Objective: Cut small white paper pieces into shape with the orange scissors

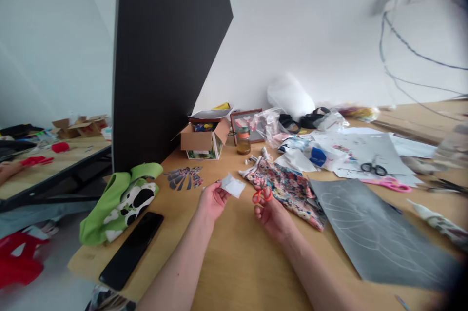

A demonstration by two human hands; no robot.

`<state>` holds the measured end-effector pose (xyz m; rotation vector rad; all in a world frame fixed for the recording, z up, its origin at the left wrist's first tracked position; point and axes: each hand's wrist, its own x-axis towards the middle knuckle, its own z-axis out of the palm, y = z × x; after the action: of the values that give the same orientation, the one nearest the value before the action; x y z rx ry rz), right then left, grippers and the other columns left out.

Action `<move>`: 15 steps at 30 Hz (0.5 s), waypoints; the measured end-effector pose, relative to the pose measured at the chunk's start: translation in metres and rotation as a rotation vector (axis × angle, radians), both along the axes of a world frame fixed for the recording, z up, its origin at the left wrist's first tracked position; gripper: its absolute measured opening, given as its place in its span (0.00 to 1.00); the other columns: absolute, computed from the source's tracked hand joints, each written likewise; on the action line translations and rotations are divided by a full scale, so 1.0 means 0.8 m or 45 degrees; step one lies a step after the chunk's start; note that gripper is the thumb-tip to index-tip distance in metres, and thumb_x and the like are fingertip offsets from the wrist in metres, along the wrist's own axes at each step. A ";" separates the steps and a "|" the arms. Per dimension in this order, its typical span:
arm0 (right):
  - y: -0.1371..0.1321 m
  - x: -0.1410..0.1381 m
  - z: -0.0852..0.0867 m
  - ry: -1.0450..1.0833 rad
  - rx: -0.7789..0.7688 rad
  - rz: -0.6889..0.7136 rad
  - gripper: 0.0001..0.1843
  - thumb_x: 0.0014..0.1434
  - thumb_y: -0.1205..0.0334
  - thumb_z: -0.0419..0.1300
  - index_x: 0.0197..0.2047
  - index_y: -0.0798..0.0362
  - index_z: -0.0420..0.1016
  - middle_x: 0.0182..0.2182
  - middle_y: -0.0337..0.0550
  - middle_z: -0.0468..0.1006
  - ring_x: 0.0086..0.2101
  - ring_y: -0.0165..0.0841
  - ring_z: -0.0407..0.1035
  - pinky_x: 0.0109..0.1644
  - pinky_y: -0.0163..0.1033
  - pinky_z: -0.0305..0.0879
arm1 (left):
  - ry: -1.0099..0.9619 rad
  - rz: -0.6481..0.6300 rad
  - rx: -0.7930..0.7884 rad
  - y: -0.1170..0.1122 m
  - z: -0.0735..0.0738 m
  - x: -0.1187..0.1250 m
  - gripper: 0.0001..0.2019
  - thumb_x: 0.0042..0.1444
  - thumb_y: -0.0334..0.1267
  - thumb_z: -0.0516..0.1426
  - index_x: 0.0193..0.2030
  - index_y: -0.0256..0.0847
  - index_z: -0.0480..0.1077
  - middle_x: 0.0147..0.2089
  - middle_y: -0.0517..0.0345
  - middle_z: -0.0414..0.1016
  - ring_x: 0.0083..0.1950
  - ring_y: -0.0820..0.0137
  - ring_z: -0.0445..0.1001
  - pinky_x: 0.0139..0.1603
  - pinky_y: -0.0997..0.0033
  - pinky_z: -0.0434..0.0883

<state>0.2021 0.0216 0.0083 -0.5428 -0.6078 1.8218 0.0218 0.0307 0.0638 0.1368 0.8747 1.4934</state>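
My left hand is closed on a small white piece of paper or cloth, held above the table; which material it is I cannot tell. In my right hand is a pair of small scissors with orange handles, my fingers in the loops. The scissors are apart from the white piece. Behind and to the right of that hand lies a folded floral fabric. Several cut patterned petal-like pieces lie on the table beyond my left hand.
A black phone and a green cow-print cloth bag lie at left. A cardboard box and a jar stand behind. At right are a grey sheet with white lines, black scissors and pink scissors. A dark partition rises at left.
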 end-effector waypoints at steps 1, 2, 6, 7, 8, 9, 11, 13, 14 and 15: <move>0.001 0.000 -0.001 -0.054 0.008 -0.060 0.26 0.45 0.46 0.73 0.42 0.50 0.73 0.27 0.36 0.77 0.20 0.26 0.69 0.21 0.28 0.65 | -0.010 -0.008 0.015 0.000 -0.005 0.006 0.08 0.56 0.21 0.51 0.32 0.32 0.69 0.27 0.49 0.76 0.26 0.69 0.77 0.27 0.73 0.74; 0.002 -0.001 -0.001 -0.110 0.021 -0.120 0.27 0.45 0.44 0.73 0.42 0.50 0.72 0.28 0.38 0.78 0.21 0.28 0.72 0.22 0.30 0.66 | -0.010 -0.020 0.032 0.001 -0.011 0.010 0.08 0.56 0.21 0.51 0.33 0.33 0.69 0.28 0.49 0.77 0.27 0.69 0.78 0.28 0.72 0.75; 0.002 -0.005 -0.006 -0.238 0.060 -0.259 0.28 0.45 0.43 0.72 0.42 0.50 0.70 0.34 0.42 0.81 0.29 0.34 0.77 0.34 0.37 0.72 | 0.036 -0.080 0.116 -0.001 -0.030 0.016 0.09 0.55 0.21 0.52 0.37 0.35 0.68 0.33 0.48 0.79 0.32 0.67 0.80 0.34 0.69 0.76; 0.001 -0.006 -0.007 -0.240 0.060 -0.273 0.28 0.45 0.44 0.73 0.42 0.50 0.70 0.35 0.42 0.81 0.31 0.35 0.77 0.37 0.38 0.73 | 0.050 -0.101 0.128 -0.002 -0.034 0.017 0.09 0.55 0.21 0.52 0.38 0.36 0.68 0.34 0.47 0.80 0.33 0.66 0.80 0.35 0.69 0.76; 0.001 -0.007 -0.008 -0.233 0.058 -0.278 0.27 0.45 0.46 0.73 0.42 0.50 0.70 0.36 0.42 0.81 0.33 0.35 0.77 0.39 0.40 0.73 | 0.066 -0.124 0.136 -0.003 -0.036 0.017 0.09 0.54 0.21 0.53 0.38 0.36 0.68 0.35 0.47 0.80 0.34 0.66 0.80 0.36 0.68 0.76; 0.000 -0.008 -0.009 -0.221 0.054 -0.277 0.26 0.45 0.48 0.74 0.42 0.50 0.70 0.36 0.41 0.81 0.34 0.35 0.77 0.41 0.40 0.72 | 0.085 -0.149 0.140 -0.004 -0.039 0.017 0.09 0.54 0.21 0.53 0.39 0.36 0.68 0.36 0.47 0.80 0.35 0.66 0.80 0.36 0.68 0.76; 0.000 -0.009 -0.009 -0.197 0.043 -0.268 0.26 0.43 0.52 0.76 0.42 0.50 0.70 0.35 0.39 0.80 0.34 0.35 0.76 0.42 0.41 0.72 | 0.123 -0.196 0.142 -0.007 -0.042 0.019 0.10 0.53 0.22 0.55 0.41 0.37 0.68 0.37 0.47 0.81 0.35 0.66 0.80 0.37 0.68 0.76; -0.001 -0.008 -0.008 -0.176 0.025 -0.276 0.27 0.41 0.55 0.77 0.42 0.49 0.71 0.33 0.38 0.79 0.34 0.34 0.75 0.42 0.42 0.72 | 0.152 -0.232 0.138 -0.008 -0.044 0.021 0.12 0.52 0.22 0.56 0.42 0.37 0.68 0.38 0.47 0.81 0.36 0.66 0.80 0.38 0.67 0.76; -0.001 -0.008 -0.007 -0.163 0.013 -0.283 0.27 0.40 0.57 0.77 0.41 0.49 0.71 0.33 0.38 0.78 0.34 0.34 0.75 0.42 0.42 0.72 | 0.162 -0.248 0.135 -0.009 -0.045 0.022 0.12 0.51 0.22 0.56 0.43 0.37 0.68 0.38 0.47 0.81 0.36 0.66 0.80 0.39 0.67 0.76; -0.001 -0.007 -0.006 -0.151 -0.001 -0.289 0.27 0.39 0.59 0.78 0.41 0.49 0.71 0.33 0.38 0.78 0.35 0.34 0.74 0.43 0.42 0.72 | 0.171 -0.262 0.132 -0.009 -0.045 0.023 0.13 0.51 0.23 0.57 0.43 0.37 0.69 0.38 0.47 0.81 0.36 0.66 0.80 0.40 0.67 0.76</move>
<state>0.1966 0.0209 0.0036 -0.6958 -0.5997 1.5843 0.0404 0.0232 0.0277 0.3966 0.8628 1.3478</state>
